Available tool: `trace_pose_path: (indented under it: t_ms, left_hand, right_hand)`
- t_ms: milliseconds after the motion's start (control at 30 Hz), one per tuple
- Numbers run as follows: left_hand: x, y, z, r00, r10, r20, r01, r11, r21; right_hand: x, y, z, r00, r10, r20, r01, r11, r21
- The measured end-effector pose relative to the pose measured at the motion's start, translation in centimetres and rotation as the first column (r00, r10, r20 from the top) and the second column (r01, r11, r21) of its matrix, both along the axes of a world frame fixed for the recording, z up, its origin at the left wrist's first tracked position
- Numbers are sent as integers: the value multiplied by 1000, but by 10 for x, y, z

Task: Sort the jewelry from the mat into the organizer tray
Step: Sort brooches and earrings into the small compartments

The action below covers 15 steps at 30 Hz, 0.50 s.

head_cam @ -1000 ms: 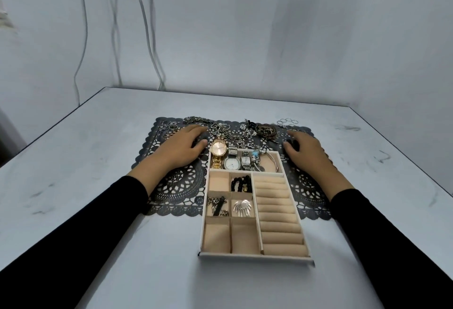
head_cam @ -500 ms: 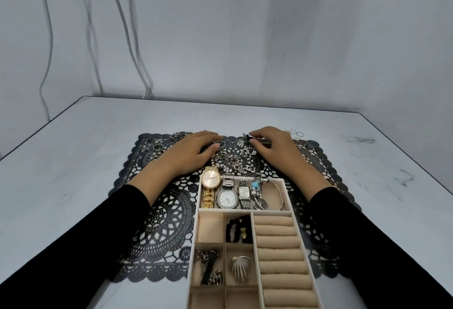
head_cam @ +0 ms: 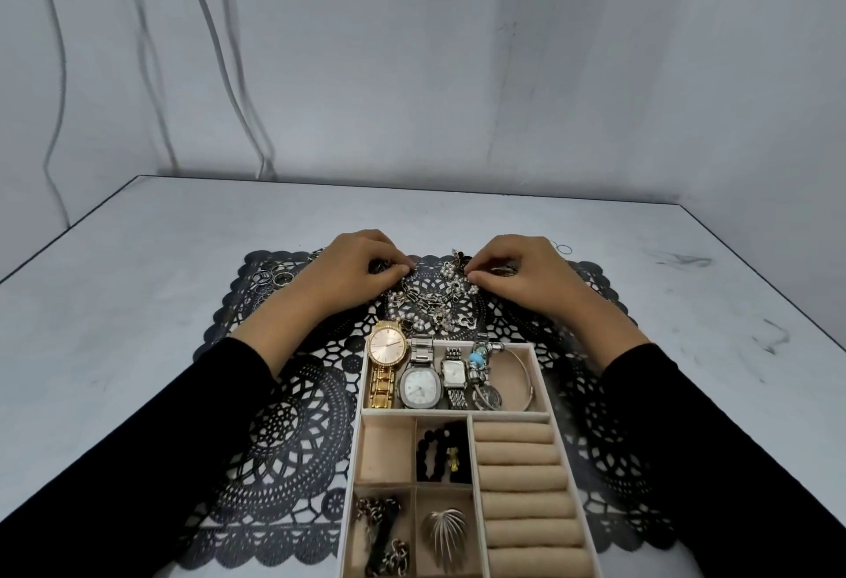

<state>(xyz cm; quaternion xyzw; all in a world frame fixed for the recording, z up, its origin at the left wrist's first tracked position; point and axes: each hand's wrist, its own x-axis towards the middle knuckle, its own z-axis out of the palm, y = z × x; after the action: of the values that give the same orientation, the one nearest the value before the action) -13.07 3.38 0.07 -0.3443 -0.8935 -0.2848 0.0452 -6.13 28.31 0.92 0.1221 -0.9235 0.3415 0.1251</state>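
desk (head_cam: 137, 312) carries lace mat (head_cam: 274, 440); organizer tray (head_cam: 362, 394) sits at mat's near edge, watches (head_cam: 419, 387) in its far compartment. left grip (head_cam: 348, 277) and right grip (head_cam: 519, 277) both curled, fingertips pinching opposite sides of jewelry heap (head_cam: 435, 302) on mat just beyond tray. risk: chains look tangled, so pulling apart may tighten knots or snap link; links may snag lace holes and drag mat, scattering loose rings (head_cam: 270, 279) at left.
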Motion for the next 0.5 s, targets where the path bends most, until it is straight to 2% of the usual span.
trace_pose_path:
  t_ms: [167, 300, 500]
  left_hand:
    - [1, 2, 2, 999, 20, 38, -20, 1000, 2]
    - [4, 4, 4, 997, 50, 62, -53, 998, 38]
    - [7, 7, 4, 993, 98, 60, -99, 995, 4]
  right_hand:
    - [2, 2, 3, 998, 32, 46, -32, 999, 12]
    - [3, 1, 6, 993, 49, 108, -61, 992, 107]
    - [1, -2, 7, 986, 85, 141, -115, 969, 218]
